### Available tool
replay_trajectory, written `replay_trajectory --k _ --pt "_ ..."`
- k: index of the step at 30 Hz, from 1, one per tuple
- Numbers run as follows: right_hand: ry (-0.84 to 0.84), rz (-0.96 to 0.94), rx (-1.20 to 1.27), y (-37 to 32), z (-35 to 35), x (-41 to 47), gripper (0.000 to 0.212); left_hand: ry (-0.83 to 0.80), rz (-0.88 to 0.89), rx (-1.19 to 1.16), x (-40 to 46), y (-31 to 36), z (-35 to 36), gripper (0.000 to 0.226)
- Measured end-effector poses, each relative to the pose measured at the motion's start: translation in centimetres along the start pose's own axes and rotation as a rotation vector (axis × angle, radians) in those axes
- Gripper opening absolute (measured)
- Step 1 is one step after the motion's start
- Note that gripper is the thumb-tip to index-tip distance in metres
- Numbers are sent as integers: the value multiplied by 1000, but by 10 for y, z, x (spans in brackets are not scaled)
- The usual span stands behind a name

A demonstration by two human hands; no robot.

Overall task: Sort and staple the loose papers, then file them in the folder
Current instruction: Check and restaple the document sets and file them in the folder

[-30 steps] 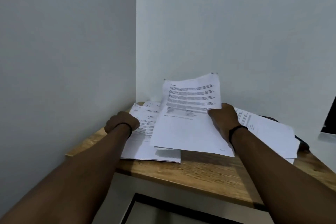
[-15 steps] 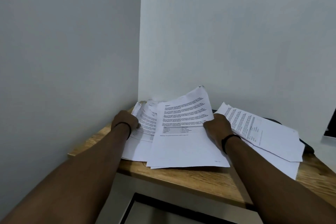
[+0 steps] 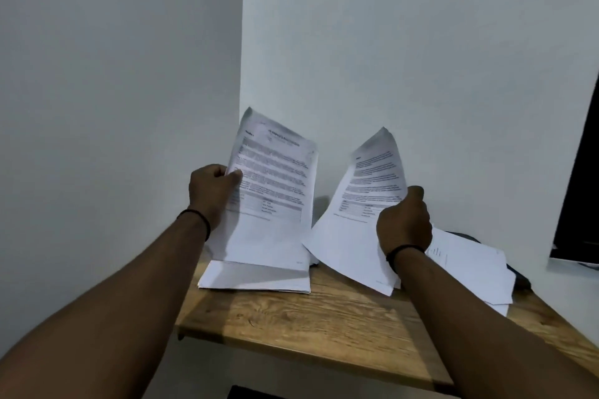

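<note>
1. Left hand (image 3: 212, 191) is gripping a printed sheet (image 3: 272, 191) by its left edge, thumb on the front, fingers curled behind. The page stands almost upright, top corner curling a bit, text facing the camera.
2. Right hand (image 3: 403, 220) is clamped on a second printed sheet (image 3: 363, 204) along its right edge. This one leans back and to the right, with its lower corner hanging down over the counter (image 3: 324, 321).
3. The two held pages are apart, with a gap of wall showing between them.
4. Under the left page there's a small stack of papers (image 3: 256, 278) lying flat on the counter near its left end; the bottom of the held sheet seems to rest on or just above it, can't tell which.
5. On the right, behind the right wrist, another loose pile of papers (image 3: 470, 269) is spread on the counter, edges not lined up.
6. Something dark (image 3: 522, 280) pokes out from under that right pile. Could be the folder, but too hidden to say.
7. Both wrists have a thin black band (image 3: 197, 219).
8. The counter is wood, tucked into a corner of plain white walls, and a dark edge of something (image 3: 580, 172) shows at far right.
</note>
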State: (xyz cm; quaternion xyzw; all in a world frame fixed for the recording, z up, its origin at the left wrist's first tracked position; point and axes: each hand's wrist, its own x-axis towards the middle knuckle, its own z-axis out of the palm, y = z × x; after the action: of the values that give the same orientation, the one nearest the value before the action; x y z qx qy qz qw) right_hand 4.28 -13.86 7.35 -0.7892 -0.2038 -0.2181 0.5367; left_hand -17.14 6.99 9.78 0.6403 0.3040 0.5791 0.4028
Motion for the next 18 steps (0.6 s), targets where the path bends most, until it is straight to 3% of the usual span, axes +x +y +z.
replay_trajectory --k 5,9,13,18 --pt "-7 87 193 -21 -22 6 32 -67 -8 -265 5 42 -11 17" --pt "-50 83 311 -34 -47 7 26 -111 -48 -388 0 70 -7 21" --pt "-228 130 579 -41 -42 5 21 -126 -126 -303 -25 77 28 37" --pt "-335 154 673 -40 -35 0 14 -177 -183 -266 -49 59 76 33"
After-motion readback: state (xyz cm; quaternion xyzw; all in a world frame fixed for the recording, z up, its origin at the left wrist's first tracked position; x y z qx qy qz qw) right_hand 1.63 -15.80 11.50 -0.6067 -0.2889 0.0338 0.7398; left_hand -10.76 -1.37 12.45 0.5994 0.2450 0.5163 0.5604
